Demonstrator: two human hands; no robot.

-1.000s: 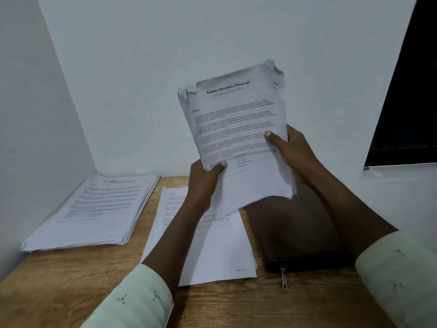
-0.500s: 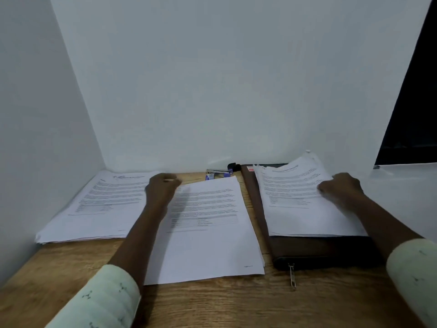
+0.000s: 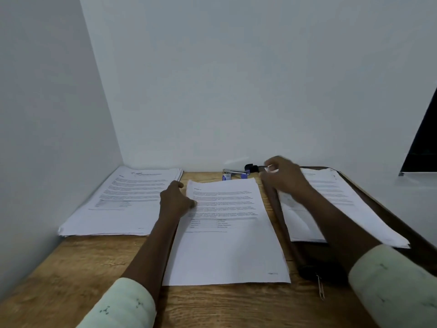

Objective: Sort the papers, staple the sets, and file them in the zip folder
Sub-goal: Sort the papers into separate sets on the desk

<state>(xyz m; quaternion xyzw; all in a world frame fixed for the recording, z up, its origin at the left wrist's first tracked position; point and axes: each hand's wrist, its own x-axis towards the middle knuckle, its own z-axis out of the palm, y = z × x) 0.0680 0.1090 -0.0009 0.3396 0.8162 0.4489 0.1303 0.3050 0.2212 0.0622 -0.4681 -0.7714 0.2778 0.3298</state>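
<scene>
1 wooden desk [image 3: 71, 275]. 3 lots of white printed papers: thick left stack [image 3: 123, 200] by the wall, middle sheets [image 3: 227, 247], and right pile [image 3: 345, 204] lying on 1 dark brown zip folder [image 3: 316, 266], zip pull at near edge. Left grip [image 3: 176, 197] curled at middle sheets' left edge; pinching or not, can't tell. Right grip [image 3: 281, 178] blurred over folder's far corner, state unclear. 1 stapler [image 3: 235, 172] at back.

Looking at a dark brown, flat rectangular zip folder [image 3: 314, 268], lying level with its metal zip pull [image 3: 320, 288] trailing off the near edge. Bearing a slightly fanned stack of white printed sheets [image 3: 340, 202] on its cover. Finding a thin set of white printed pages [image 3: 227, 245] lying flat just left of the folder, and a thick pile of white printed papers [image 3: 123, 202] lying well left of it. Spotting a small blue-and-silver stapler [image 3: 234, 173] sitting just beyond the folder's far left corner.
</scene>
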